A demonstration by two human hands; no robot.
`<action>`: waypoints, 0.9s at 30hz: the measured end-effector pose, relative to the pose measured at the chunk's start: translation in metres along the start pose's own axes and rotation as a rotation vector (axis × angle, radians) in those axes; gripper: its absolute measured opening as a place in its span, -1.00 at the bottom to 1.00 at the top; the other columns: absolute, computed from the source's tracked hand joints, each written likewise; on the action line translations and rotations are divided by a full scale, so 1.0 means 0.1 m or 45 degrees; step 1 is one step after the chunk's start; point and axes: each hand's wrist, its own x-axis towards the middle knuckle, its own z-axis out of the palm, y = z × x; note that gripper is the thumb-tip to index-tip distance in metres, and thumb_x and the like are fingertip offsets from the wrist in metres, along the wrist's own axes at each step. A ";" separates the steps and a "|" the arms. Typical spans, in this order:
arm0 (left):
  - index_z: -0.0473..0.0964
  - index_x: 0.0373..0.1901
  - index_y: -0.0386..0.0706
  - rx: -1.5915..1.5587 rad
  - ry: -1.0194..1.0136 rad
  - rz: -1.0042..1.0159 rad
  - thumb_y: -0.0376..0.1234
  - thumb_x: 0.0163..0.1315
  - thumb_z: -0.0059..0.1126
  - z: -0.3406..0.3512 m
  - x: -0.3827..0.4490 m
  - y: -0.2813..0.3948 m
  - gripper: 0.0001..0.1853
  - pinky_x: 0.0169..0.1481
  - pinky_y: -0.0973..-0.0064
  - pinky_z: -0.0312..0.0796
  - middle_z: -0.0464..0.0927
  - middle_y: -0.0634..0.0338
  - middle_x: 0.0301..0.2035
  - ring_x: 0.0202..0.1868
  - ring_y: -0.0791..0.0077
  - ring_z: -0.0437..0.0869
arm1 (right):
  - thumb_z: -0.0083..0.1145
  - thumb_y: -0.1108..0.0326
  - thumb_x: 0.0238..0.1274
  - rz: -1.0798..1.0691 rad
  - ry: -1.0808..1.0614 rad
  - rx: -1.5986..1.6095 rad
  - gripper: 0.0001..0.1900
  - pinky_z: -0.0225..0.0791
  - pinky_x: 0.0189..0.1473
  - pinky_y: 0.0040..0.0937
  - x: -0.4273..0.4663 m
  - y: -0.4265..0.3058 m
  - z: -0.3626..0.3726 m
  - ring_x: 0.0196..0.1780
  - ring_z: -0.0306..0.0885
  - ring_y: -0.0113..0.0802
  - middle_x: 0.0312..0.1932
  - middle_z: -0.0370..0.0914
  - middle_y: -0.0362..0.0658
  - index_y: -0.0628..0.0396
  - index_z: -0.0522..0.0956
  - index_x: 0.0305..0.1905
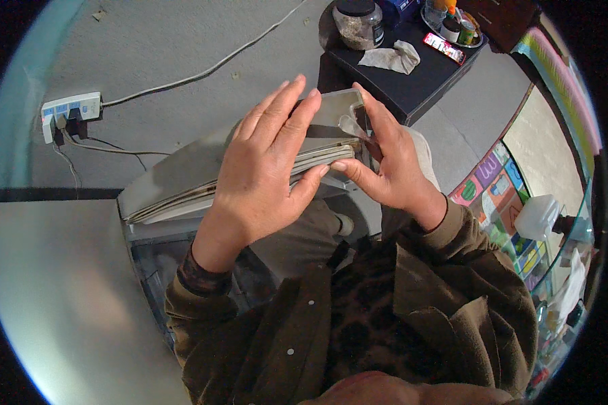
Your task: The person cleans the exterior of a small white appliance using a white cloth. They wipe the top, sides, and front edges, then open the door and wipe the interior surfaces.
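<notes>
A thin stack of flat, pale-edged sheets or panels (177, 202) stretches from the lower left up to both hands; its exact kind cannot be told. My left hand (263, 177) lies over the stack with fingers spread, its thumb at the near edge. At the right end, my right hand (385, 152) holds the corner, fingers behind and thumb in front. The two thumb tips nearly meet. Between the hands rises a clear plastic piece (342, 106) with a bent edge, and a small translucent part hangs beside my right fingers.
A white power strip (73, 109) with plugs and a long cord lies at the left. A black table (400, 86) bears a jar (357, 25), a crumpled cloth (395, 56), a phone (444, 49) and a tray of containers. A white plastic jug (537, 217) stands at the right.
</notes>
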 end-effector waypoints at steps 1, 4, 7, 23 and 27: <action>0.31 0.49 -0.33 0.020 -0.001 0.004 -0.39 0.09 0.42 0.00 0.00 0.00 -0.14 0.53 0.05 0.28 0.33 -0.19 0.47 0.44 -0.20 0.42 | 0.48 -0.03 0.22 -0.010 -0.002 -0.003 0.04 0.42 0.35 -0.09 0.00 0.01 0.01 0.36 0.51 0.22 0.39 0.40 0.29 0.34 0.14 0.58; 0.32 0.47 -0.36 -0.034 0.000 0.017 -0.38 0.07 0.46 -0.02 0.01 -0.05 -0.14 0.48 0.04 0.33 0.39 -0.17 0.39 0.38 -0.15 0.46 | 0.44 -0.02 0.26 -0.053 0.022 -0.041 0.00 0.41 0.36 -0.07 -0.01 0.03 0.03 0.36 0.50 0.25 0.39 0.38 0.32 0.36 0.13 0.57; 0.33 0.45 -0.38 -0.014 -0.004 0.039 -0.40 0.05 0.47 -0.01 0.02 -0.08 -0.14 0.44 0.05 0.35 0.43 -0.17 0.34 0.34 -0.14 0.49 | 0.44 -0.01 0.26 -0.052 0.028 -0.067 -0.01 0.41 0.36 -0.06 -0.03 0.04 0.04 0.36 0.49 0.27 0.39 0.37 0.33 0.38 0.14 0.55; 0.75 0.05 0.17 0.206 0.484 0.134 -0.29 0.14 0.47 0.29 -0.36 0.12 -0.61 0.44 0.05 0.32 0.59 0.18 0.32 0.36 0.17 0.54 | 0.72 0.10 -0.07 0.478 -0.260 0.512 0.14 0.11 -0.38 -0.65 -0.01 -0.09 -0.32 -0.33 0.20 -0.72 0.28 0.47 -0.33 0.09 0.24 0.62; 0.77 -0.01 0.18 0.252 0.601 0.121 -0.29 0.15 0.46 0.42 -0.47 0.14 -0.67 0.38 0.10 0.35 0.69 0.35 0.10 0.18 0.32 0.59 | 0.59 0.06 0.16 0.464 -0.293 0.658 0.10 0.01 -0.44 -0.60 -0.03 0.04 -0.25 -0.48 0.16 -0.81 0.41 0.45 -0.26 0.15 0.10 0.67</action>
